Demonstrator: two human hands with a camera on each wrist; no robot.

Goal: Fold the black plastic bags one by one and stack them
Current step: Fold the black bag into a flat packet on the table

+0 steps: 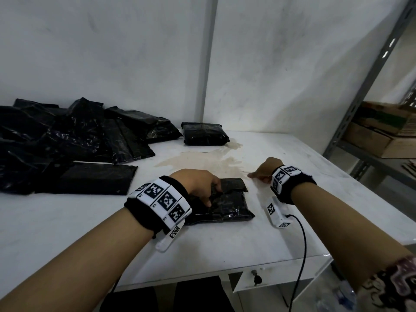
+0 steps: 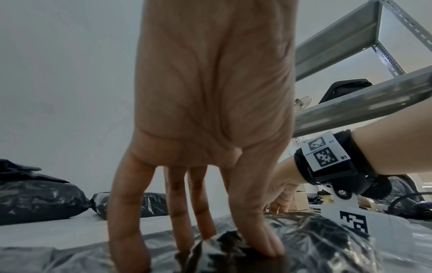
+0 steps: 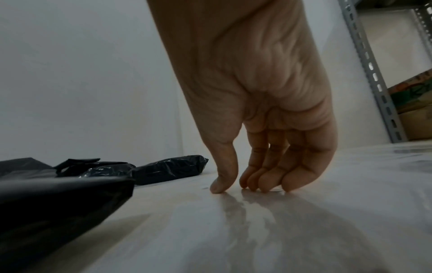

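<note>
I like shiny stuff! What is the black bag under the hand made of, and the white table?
The black bag under the left hand looks like thin, glossy plastic film: it crinkles and catches light. The white table looks hard and smooth, perhaps painted or laminated board; its top faintly mirrors the right hand.

No legible text on anything.

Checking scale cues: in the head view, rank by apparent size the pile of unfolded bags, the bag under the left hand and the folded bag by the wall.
1. pile of unfolded bags
2. bag under the left hand
3. folded bag by the wall, though it lies farther away, so 2 and 3 may match.
</note>
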